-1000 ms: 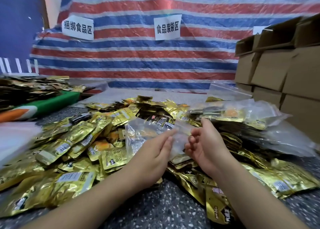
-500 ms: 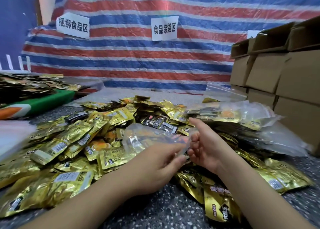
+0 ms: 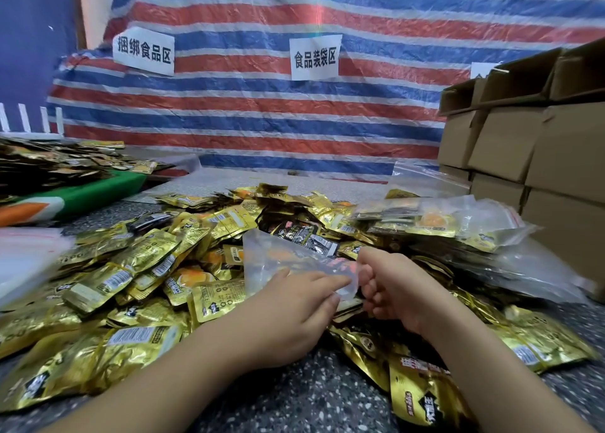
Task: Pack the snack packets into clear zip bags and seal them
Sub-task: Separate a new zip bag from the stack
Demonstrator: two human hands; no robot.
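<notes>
A clear zip bag point(image 3: 281, 262) hangs low over the heap of gold snack packets point(image 3: 137, 282) on the speckled table. My left hand point(image 3: 294, 311) pinches its near edge between thumb and fingers. My right hand point(image 3: 393, 288) holds the same edge from the right, fingers curled around it. The bag looks empty; packets show through it. Filled clear bags point(image 3: 458, 223) lie stacked behind my right hand.
Cardboard boxes point(image 3: 540, 157) are stacked at the right. A green-and-orange object point(image 3: 75, 200) carries another heap of packets at the left. A pile of flat clear bags point(image 3: 23, 255) lies at the left edge. A striped tarp with paper labels point(image 3: 315, 57) forms the back wall.
Both hands have come down with the clear bag toward the packet heap. The left fingers have slid along the bag's edge toward the right hand.
</notes>
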